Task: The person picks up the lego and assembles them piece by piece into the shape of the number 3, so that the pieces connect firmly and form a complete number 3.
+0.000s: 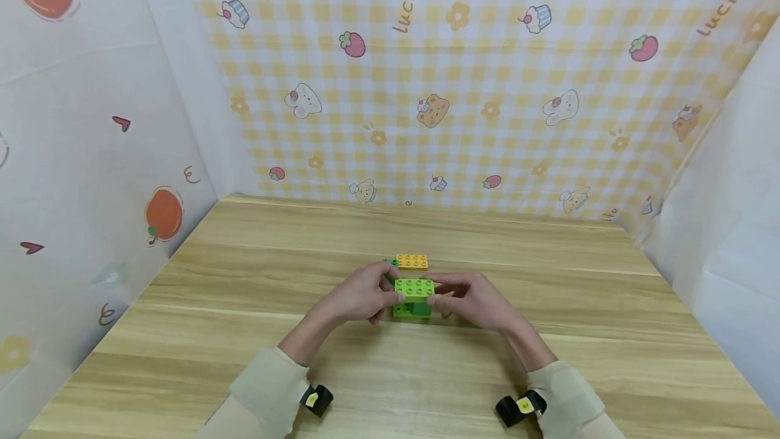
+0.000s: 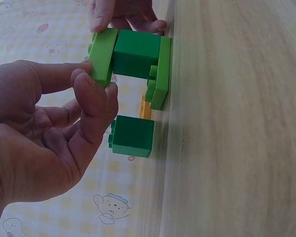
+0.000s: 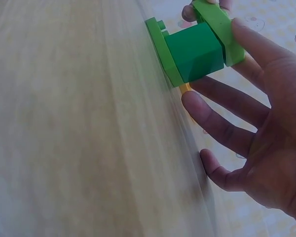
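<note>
Both hands hold a light green brick [image 1: 414,288] with studs on top, one at each end. My left hand [image 1: 359,295] pinches its left end between thumb and fingers, and my right hand [image 1: 478,300] grips the right end. Beneath it, a dark green block [image 2: 135,52] stands on the right part of a lower light green brick [image 2: 161,74], whose left studs are bare. The upper brick lies against the top of the block; a thin dark line shows between them in the right wrist view, and whether they are joined I cannot tell.
Behind the stack, a yellow brick [image 1: 412,261] lies on the wooden table [image 1: 244,330]. Beside it, partly behind my left hand, stands another dark green block [image 2: 133,136]. A patterned cloth [image 1: 378,87] hangs along the table's back edge.
</note>
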Demonstrator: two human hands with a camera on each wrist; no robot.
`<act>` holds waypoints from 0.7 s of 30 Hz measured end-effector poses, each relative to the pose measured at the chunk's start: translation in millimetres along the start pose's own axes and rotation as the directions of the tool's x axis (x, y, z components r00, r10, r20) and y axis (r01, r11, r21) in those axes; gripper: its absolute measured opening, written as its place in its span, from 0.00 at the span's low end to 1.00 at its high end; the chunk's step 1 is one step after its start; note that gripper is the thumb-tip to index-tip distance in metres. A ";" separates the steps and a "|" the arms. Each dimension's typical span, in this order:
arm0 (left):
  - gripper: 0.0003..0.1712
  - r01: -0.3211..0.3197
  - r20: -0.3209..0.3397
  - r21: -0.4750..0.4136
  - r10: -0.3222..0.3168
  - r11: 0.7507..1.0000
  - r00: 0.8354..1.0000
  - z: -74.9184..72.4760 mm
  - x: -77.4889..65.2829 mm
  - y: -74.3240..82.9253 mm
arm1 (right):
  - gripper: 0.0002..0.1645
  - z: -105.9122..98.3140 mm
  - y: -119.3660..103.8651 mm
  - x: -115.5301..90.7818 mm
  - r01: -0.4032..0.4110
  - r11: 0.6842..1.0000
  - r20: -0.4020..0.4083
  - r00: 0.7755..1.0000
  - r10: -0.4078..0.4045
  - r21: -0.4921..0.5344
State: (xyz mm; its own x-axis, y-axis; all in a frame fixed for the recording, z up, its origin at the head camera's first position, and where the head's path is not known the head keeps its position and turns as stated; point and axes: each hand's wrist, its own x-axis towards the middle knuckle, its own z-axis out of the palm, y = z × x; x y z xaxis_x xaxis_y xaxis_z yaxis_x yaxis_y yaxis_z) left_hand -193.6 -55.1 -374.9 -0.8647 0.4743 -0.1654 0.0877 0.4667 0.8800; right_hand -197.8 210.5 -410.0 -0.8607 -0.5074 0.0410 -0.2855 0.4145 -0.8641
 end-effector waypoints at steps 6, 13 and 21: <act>0.16 0.001 0.007 -0.015 -0.001 1.000 1.000 -1.0 0.0 -1.1 | 0.26 0.4 1.5 1.2 -0.002 1.000 0.010 1.000 0.002 -0.002; 0.16 0.005 0.015 -0.020 -0.004 1.000 1.000 -1.8 1.2 -0.7 | 0.25 -0.2 -0.9 1.2 -0.002 1.000 0.012 1.000 0.002 -0.025; 0.18 0.001 0.010 -0.001 -0.001 1.000 1.000 -2.6 2.3 -1.8 | 0.26 -0.4 -4.0 0.6 -0.008 0.999 0.000 1.000 0.008 -0.041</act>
State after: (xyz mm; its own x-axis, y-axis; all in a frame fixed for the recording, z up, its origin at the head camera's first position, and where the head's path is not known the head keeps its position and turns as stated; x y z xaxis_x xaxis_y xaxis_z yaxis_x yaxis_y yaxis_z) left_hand -197.0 -56.7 -375.8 -0.8596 0.4815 -0.1708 0.0864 0.4665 0.8803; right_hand -197.3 208.8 -406.3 -0.8630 -0.5041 0.0340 -0.2954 0.4488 -0.8434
